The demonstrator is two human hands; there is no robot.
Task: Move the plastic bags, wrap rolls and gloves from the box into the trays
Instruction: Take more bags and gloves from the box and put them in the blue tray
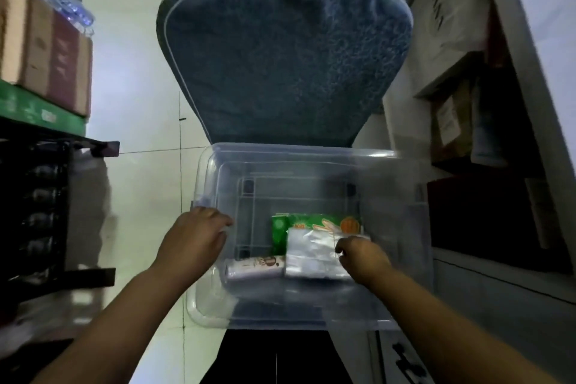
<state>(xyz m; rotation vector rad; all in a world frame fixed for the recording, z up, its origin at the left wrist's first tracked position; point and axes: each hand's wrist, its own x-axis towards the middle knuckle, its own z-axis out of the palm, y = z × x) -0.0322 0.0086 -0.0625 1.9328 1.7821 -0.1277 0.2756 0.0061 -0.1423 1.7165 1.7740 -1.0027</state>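
A clear plastic box (311, 159) rests in front of me on a blue cushioned seat. Inside it lie a green printed pack (305, 223), a stack of clear plastic bags (308, 254) and a white wrap roll (254, 268) near the front left. My left hand (194, 243) is at the box's left wall, fingers curled over the rim. My right hand (363, 257) reaches into the box and pinches the right edge of the clear plastic bags. No gloves can be made out.
The blue cushion (285, 56) fills the space behind the box. Cardboard boxes (46, 50) sit on a shelf at left above a dark rack (46, 212). Shelves with packages (467, 109) stand at right. White tiled floor (140, 103) lies between.
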